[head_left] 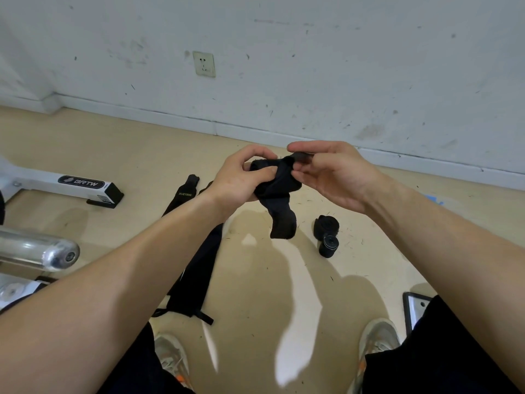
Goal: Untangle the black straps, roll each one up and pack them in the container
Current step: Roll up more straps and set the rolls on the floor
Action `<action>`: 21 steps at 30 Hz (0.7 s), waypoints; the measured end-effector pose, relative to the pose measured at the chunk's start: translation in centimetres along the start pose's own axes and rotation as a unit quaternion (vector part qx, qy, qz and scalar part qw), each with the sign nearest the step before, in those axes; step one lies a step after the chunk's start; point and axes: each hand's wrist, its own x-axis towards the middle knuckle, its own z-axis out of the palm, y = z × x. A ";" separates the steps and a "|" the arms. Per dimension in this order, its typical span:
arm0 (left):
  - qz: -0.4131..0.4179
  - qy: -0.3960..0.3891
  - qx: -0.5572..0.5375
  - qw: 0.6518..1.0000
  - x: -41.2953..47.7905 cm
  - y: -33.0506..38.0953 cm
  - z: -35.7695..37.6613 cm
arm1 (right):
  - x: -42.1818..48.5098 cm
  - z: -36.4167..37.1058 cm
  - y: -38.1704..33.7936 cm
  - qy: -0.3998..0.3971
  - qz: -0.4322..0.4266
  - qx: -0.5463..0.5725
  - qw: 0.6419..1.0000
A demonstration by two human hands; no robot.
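Now, L hand [235, 182], R hand [336, 174]: pinch on black strap [279, 182]; "XUEYING" strap [184, 196], "BRTW" frame [82, 182].

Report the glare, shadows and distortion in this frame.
Head view: glare on the chrome bar; the person's shadow falls across the floor, broken by bright patches; wide-angle lens slightly bows the baseboard; the held black strap shows little detail.

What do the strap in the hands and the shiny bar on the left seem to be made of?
The strap looks like soft woven fabric, matte black, perhaps elastic cloth: it creases and its free end droops limply. The bar looks like polished metal, probably chromed steel: it gives mirror-like reflections and bright highlights on its rounded end.
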 end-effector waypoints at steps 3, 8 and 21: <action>-0.009 -0.005 0.008 1.000 -0.1 0.0 0.0 | 0.3 0.1 0.5 0.020 -0.035 -0.082 0.996; -0.014 -0.037 0.007 0.999 -0.3 -0.2 0.4 | 0.4 0.0 0.6 0.087 -0.087 -0.243 0.962; -0.033 -0.083 -0.004 0.996 -1.0 0.9 0.6 | 0.8 0.1 2.1 0.119 -0.081 -0.295 0.944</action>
